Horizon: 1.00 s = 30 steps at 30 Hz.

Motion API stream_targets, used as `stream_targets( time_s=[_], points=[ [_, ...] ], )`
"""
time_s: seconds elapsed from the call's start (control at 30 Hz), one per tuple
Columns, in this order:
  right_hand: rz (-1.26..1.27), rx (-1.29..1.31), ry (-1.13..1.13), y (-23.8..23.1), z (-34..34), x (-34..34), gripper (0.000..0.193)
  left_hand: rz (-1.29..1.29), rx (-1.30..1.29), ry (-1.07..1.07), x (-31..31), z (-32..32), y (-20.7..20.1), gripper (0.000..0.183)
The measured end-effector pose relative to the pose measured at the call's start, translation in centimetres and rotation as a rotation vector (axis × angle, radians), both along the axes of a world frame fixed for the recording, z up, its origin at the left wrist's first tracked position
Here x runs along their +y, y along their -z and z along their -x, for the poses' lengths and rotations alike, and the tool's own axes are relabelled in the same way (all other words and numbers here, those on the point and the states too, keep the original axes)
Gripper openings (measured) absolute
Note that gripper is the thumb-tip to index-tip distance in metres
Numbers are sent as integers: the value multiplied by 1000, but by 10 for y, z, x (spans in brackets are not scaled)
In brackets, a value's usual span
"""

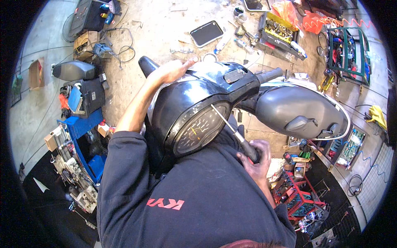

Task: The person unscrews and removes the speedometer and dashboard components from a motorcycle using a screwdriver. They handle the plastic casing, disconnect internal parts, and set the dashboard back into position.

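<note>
Far left of the frame: cardboard box (36, 72) on the concrete floor; grey scooter seat (74, 70) just right of it; blue tool trolley (82, 140) below, crowded with small parts.

Left of centre: left hand (167, 72), fingers spread, palm flat on the top of the black scooter handlebar cover (202, 95), thumb stretched toward the right. Holds nothing.

Centre: handlebar cover with round speedometer dial (198, 130) facing up at the camera. The cover fills the middle of the frame, above the person's dark sweatshirt (186, 194).

Upper centre: black rectangular tray (206, 33) on the floor.

Right of centre: screwdriver (231, 128), metal shaft slanting up and left, tip at the upper rim of the dial. Right hand (256, 159), fingers wrapped tight round its dark handle.

Right: grey scooter body panel (297, 111) just beside the right handlebar grip (269, 75).

Upper right: open toolbox with yellow insert (281, 31); green metal rack (347, 53).

Lower right: red tool stand (300, 196).
</note>
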State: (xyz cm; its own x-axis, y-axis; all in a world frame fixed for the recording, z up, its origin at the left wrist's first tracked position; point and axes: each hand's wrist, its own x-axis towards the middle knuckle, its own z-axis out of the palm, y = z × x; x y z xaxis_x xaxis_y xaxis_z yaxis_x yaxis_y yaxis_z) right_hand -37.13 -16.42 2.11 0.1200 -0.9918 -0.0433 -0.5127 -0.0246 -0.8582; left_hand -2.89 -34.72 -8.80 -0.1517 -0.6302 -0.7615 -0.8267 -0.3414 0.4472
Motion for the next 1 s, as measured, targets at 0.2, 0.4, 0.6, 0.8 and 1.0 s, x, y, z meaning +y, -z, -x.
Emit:
stream_targets(
  time_s=[0.2, 0.4, 0.6, 0.8, 1.0],
  points=[
    [316, 266, -89, 8, -5, -3, 40, 9, 9, -14, 4, -4, 5, 85],
    [-912, -481, 276, -14, 5, -28, 26, -36, 28, -5, 0, 0, 1, 75],
    [-440, -232, 30, -1, 12, -18, 43, -25, 34, 10, 3, -4, 6, 77],
    [-204, 44, 73, -17, 2, -14, 25, -111, 1, -10, -3, 5, -10, 80],
    [-400, -220, 239, -15, 0, -18, 32, 0, 8, -68, 5, -1, 1, 88]
  ],
)
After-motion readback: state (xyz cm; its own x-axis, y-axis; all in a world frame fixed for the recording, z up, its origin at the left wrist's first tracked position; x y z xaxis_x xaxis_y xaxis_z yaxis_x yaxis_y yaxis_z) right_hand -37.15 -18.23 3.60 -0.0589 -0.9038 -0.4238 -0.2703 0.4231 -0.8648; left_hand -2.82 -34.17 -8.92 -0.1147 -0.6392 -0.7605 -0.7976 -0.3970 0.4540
